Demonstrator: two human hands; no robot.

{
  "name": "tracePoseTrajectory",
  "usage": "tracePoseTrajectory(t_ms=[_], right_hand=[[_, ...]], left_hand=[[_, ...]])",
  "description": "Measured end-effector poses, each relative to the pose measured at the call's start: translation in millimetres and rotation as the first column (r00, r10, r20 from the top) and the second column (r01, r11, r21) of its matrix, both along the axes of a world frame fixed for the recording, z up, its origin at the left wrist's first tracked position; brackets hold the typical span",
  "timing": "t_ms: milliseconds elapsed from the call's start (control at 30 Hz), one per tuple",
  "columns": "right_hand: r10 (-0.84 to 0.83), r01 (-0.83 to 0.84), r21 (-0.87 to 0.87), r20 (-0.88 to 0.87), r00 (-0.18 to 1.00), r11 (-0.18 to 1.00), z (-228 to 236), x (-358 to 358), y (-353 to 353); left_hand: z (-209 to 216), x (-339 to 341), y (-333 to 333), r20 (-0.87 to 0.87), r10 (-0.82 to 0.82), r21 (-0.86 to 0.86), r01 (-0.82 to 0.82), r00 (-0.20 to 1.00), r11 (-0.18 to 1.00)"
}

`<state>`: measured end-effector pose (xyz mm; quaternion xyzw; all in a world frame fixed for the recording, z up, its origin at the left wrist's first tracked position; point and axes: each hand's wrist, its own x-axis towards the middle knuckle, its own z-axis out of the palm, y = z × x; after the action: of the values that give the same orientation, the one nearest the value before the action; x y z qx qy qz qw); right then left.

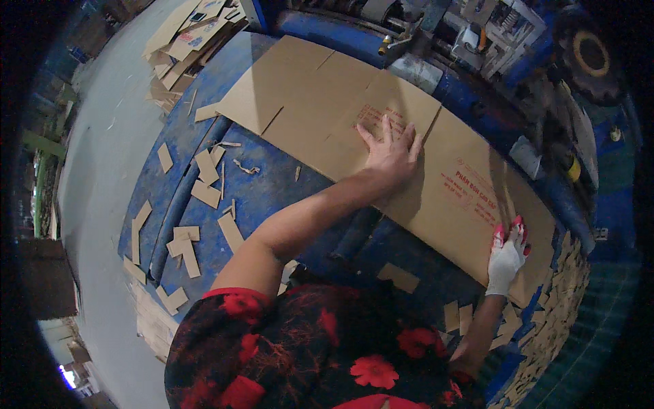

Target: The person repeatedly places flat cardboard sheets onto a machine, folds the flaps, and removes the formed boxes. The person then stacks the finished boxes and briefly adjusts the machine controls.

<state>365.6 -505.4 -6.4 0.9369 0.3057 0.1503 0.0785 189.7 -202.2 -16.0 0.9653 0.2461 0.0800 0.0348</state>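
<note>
A long, flat cardboard box blank (320, 95) with red print and cut slots lies across the blue machine table (300, 238). My bare left hand (392, 153) rests on its middle, fingers spread beside a slot. On the blank's right end lies my right hand (507, 255), in a white glove with red fingertips. Its fingers point away from me and lie along the board; I cannot make out anything held in them. The blank's far edge runs along the machine's front.
Small cardboard offcuts (208, 167) are scattered over the table's left side. A large heap of scraps (545, 341) is at the right. Stacked cardboard sheets (194, 41) stand at the far left. Beyond the blank are machine parts, including a toothed wheel (591, 56).
</note>
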Motion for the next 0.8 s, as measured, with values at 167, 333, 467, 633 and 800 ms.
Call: tracePoseTrajectory(t_ms=[167,333,467,633,800], right_hand=[[0.107,-0.112,0.062,0.072,0.992,0.992,2.2,-2.5,0.4],[0.047,-0.048,0.036,0.034,0.998,0.998,2.1,0.1,1.1],[0.106,-0.114,0.075,0.094,0.990,0.991,2.2,0.3,0.3],[-0.044,0.045,0.014,-0.027,0.999,0.999,5.4,-2.1,5.5],[0.131,-0.135,0.077,0.049,0.990,0.988,27.8,-16.5,11.7]], left_hand=[[3.1,7.0,-3.4,-0.071,0.078,0.030,-0.076,0.994,0.997],[5.1,10.2,2.6,-0.155,0.110,0.046,-0.104,0.982,0.994],[14.0,6.1,9.7,-0.244,0.065,-0.002,-0.068,0.968,0.998],[7.3,-0.4,13.7,-0.223,0.044,-0.051,-0.057,0.974,0.997],[-6.5,-14.7,30.4,-0.085,-0.079,-0.096,0.071,0.993,0.993]])
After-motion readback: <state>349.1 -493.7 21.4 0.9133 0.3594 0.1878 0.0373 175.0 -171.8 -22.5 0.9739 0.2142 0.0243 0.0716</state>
